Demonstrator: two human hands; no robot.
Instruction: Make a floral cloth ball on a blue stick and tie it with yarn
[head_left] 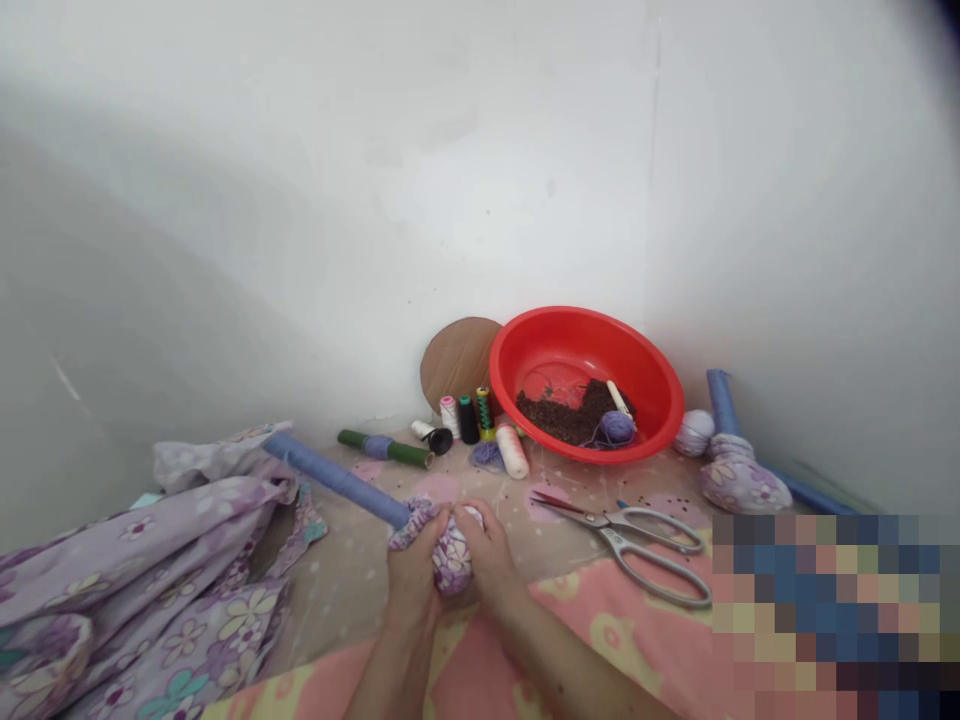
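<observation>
Nearest you, a pink-and-yellow cloth (502,670) lies beneath your forearms. Just beyond, your left hand (411,570) and right hand (489,555) flank a floral bundle (453,562); the grip of each is closed about it, fingers wrapped on opposite sides. From this bundle, taken as the dial's centre, a blue-wrapped stick (337,481) extends toward ten o'clock. Heaped floral fabric (172,570) occupies nine o'clock; scissors (598,520) lie at three o'clock, blades pointing back toward ten. Between two and three, well apart, rests a second bundle (742,484), its own blue stem upright. Farther off, a green tube (405,454) lies at eleven o'clock and thread spools (468,421) stand near twelve. At one o'clock, a tilted red basin (577,335) contains dark crumbly material (559,415) and a purple yarn ball (617,428). Behind the spools stands a cardboard disc (456,360).
</observation>
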